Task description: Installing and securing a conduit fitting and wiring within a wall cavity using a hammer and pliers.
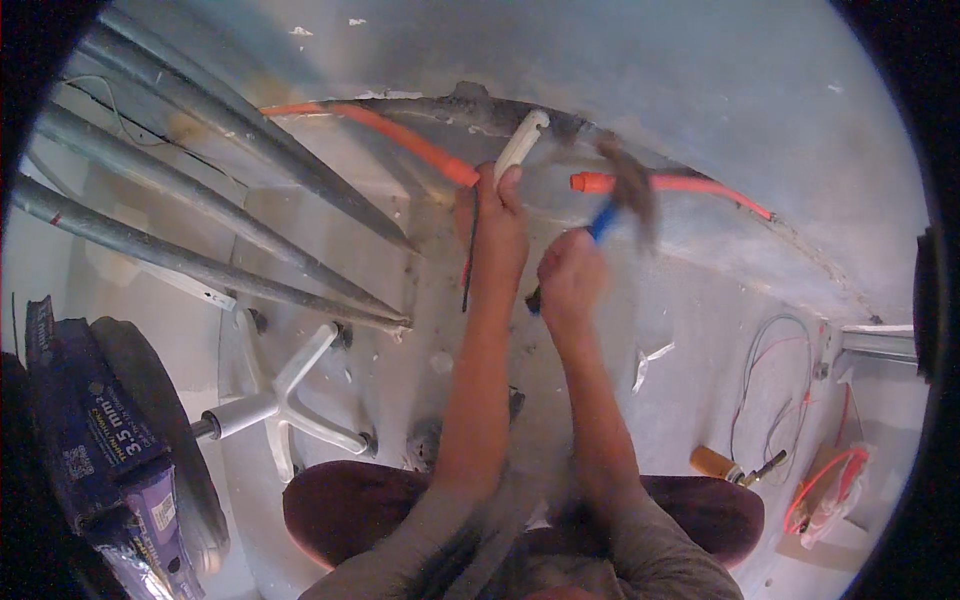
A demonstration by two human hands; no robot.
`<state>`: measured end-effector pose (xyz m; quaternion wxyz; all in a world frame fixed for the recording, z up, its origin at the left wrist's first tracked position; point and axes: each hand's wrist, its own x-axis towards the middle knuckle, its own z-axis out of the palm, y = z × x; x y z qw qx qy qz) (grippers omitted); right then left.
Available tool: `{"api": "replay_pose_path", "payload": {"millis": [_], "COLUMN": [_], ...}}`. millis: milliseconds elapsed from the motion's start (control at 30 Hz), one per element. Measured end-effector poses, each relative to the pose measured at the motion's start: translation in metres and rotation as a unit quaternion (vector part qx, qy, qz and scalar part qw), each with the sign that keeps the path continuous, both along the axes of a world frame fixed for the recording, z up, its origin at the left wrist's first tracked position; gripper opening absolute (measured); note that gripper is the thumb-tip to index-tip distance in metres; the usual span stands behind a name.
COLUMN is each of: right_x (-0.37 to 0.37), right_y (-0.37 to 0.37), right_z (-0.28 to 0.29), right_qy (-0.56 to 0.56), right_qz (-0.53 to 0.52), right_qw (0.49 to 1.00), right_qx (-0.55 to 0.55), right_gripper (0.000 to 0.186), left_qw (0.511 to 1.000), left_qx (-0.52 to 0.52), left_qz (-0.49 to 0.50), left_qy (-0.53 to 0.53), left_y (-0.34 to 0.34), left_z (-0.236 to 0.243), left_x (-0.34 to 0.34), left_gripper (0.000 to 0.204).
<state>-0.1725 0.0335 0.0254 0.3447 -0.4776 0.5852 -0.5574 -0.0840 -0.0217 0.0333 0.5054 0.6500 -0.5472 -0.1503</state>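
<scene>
My left hand (500,225) is closed around a cream-white, bar-like piece (522,145) with a rounded upper end, which points up toward the rough groove in the wall. An orange conduit (410,142) comes from the left and runs to this hand; whether the fingers grip it too, I cannot tell. Dark thin wires (469,260) hang beside the wrist. To the right, my right hand (570,270) is wrapped round the handle of a hammer (604,220), blue in its visible part, its head smeared by motion. Behind the hammer, a second orange conduit (690,184) has its open end facing left.
Several grey metal pipes (200,225) slant across the left side. Below them lie a white chair base (290,400) and dark packages (95,430). At right are a torch with a yellow canister (715,464), looped wire (745,390) and a plastic bag (832,505).
</scene>
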Motion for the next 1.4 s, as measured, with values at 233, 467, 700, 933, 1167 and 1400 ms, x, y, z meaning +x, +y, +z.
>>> {"api": "replay_pose_path", "payload": {"millis": [233,467,700,933,1167,1400], "right_x": [0.003,0.002,-0.014,-0.009,0.002,0.009], "right_y": [0.005,-0.002,0.009,0.024,0.015,0.009], "right_z": [0.003,0.004,0.027,0.017,0.004,0.001], "right_qy": [0.004,-0.040,-0.142,-0.131,-0.111,0.020], "right_qz": [-0.026,0.020,0.038,0.040,0.010,-0.014], "right_qw": [0.998,0.999,0.981,0.986,0.993,1.000], "right_qx": [-0.057,0.015,0.123,0.094,-0.029,0.017], "right_gripper": [0.049,0.047,0.050,0.050,0.047,0.046], "left_qw": [0.998,0.999,0.997,1.000,0.999,0.998], "left_qx": [0.051,0.037,0.055,-0.015,-0.020,-0.013], "left_qz": [0.015,0.017,0.048,-0.003,0.029,0.051], "left_qy": [0.022,-0.019,0.002,0.006,-0.027,-0.044], "left_y": [-0.001,-0.001,0.034,0.008,0.003,-0.004], "left_z": [-0.003,0.010,0.019,-0.004,-0.012,-0.015], "left_x": [-0.003,0.000,-0.004,-0.002,-0.002,-0.002], "left_gripper": [0.039,0.033,0.033,0.038,0.032,0.032]}}
